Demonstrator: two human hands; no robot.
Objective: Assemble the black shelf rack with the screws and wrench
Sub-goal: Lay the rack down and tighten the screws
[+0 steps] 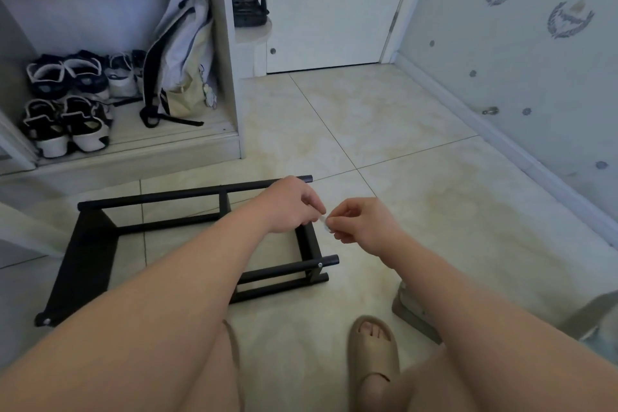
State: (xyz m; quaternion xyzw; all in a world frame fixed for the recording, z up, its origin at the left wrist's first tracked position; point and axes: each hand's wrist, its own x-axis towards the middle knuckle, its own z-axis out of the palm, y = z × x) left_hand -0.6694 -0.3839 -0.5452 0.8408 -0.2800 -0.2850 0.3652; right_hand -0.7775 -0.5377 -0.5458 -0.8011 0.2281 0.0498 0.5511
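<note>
Black shelf rack (93, 244) lies on the tiled floor (418, 194) just ahead of the person's feet. Above its right end the left hand (289, 207) and right hand (364, 224) meet, each grip narrow, both pinching one small pale piece (323, 222) too blurred to identify.

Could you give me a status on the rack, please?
Left hand and right hand pinch one small pale item. Black rack lies part-built on floor. Nothing blocking.

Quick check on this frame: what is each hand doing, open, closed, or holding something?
Left hand: closed, pinching a small pale translucent item, too small to identify.
Right hand: closed, pinching the same item from the other side.
</note>
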